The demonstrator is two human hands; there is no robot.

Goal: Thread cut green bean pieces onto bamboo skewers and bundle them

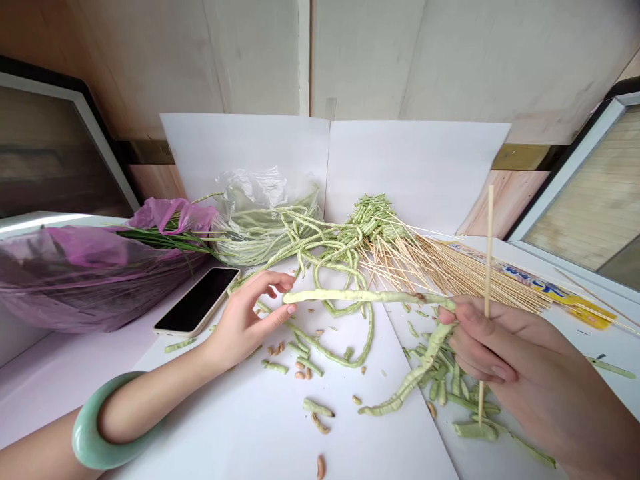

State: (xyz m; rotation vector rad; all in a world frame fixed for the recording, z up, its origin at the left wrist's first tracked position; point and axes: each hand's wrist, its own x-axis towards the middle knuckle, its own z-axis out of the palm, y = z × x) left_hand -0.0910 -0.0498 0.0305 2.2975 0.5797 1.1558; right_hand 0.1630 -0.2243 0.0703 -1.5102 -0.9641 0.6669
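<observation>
My right hand (495, 340) is closed on a long green bean (350, 295), pinching it near one end. A bamboo skewer (489, 253) also runs upright through the same grip. From beside those fingers a bent, wrinkled length of bean (417, 377) hangs toward the paper. By the skewer's lower tip is a short bean piece (475, 431); whether it is pierced I cannot tell. My left hand (250, 317), with a green bangle (113, 420) on the forearm, has thumb and fingers parted around the bean's far end, not visibly pressing it.
Loose long beans (345, 267) spill from a clear plastic bag (265, 213). Skewers threaded with bean pieces (375, 217) lie beside them. A phone (197, 303) and a purple bag (65, 273) are on the left. Bean pieces (440, 380) and brown seeds (321, 467) dot the white paper.
</observation>
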